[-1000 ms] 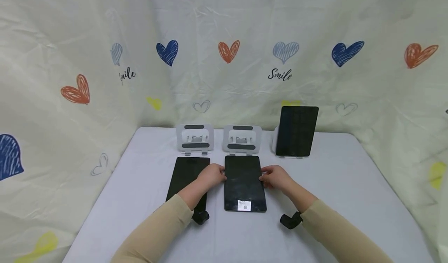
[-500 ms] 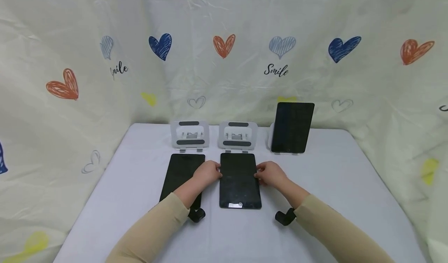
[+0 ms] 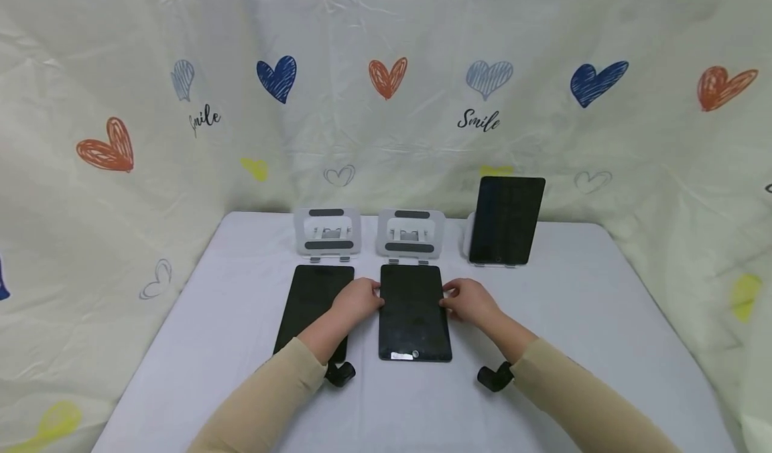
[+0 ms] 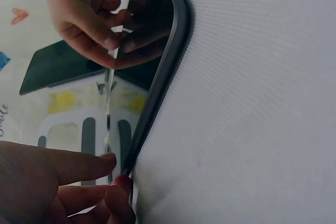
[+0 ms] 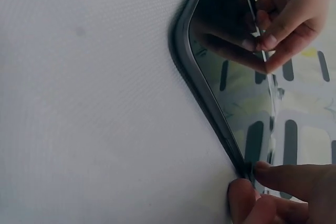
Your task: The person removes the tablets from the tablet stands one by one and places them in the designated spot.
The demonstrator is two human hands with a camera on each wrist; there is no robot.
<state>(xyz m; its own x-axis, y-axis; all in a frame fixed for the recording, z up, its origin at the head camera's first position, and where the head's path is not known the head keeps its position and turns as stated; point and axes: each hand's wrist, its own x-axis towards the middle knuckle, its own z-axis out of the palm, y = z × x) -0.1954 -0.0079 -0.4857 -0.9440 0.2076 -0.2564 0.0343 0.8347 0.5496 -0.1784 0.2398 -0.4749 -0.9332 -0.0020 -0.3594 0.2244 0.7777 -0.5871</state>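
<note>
A black tablet (image 3: 415, 319) lies screen up on the white table, directly in front of the middle stand (image 3: 411, 233). My left hand (image 3: 358, 298) pinches its left edge between finger and thumb. On the opposite edge my right hand (image 3: 472, 301) grips in the same way. Close up in the left wrist view, the left hand (image 4: 68, 182) has its fingertips at the tablet's rim. The right wrist view has the right hand (image 5: 286, 192) with fingertips above and below the rim. Both hands are mirrored in the glossy screen.
A second black tablet (image 3: 313, 299) lies flat at left, partly under my left forearm. Behind it stands another white stand (image 3: 328, 232). At back right a third tablet (image 3: 506, 222) leans upright on its stand. A heart-printed curtain (image 3: 422, 151) hangs behind the table.
The head view has shifted slightly, so everything sits a little higher and further left. Both hands keep their hold on the middle tablet, which has not visibly moved on the table.
</note>
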